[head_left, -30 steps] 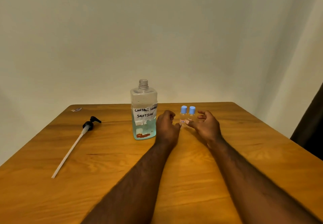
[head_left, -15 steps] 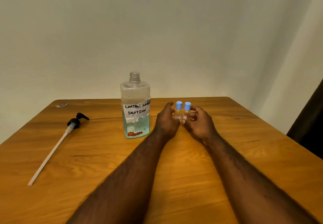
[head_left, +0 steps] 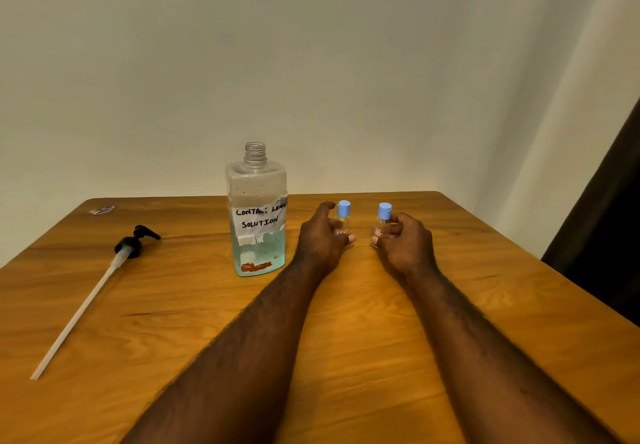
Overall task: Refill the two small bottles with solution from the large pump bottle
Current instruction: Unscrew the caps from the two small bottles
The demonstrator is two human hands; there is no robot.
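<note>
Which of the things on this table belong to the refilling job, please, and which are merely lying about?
Job: uncapped large bottle; its pump, lying on the table; left small bottle, in the left hand; right small bottle, in the right hand.
Lying about: small scrap at the far left corner.

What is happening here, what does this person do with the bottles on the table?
The left hand grips one small blue-capped bottle, and the right hand grips the other small bottle; both caps are on. The large solution bottle stands uncapped on the wooden table, partly full. Its pump lies further left.
</note>
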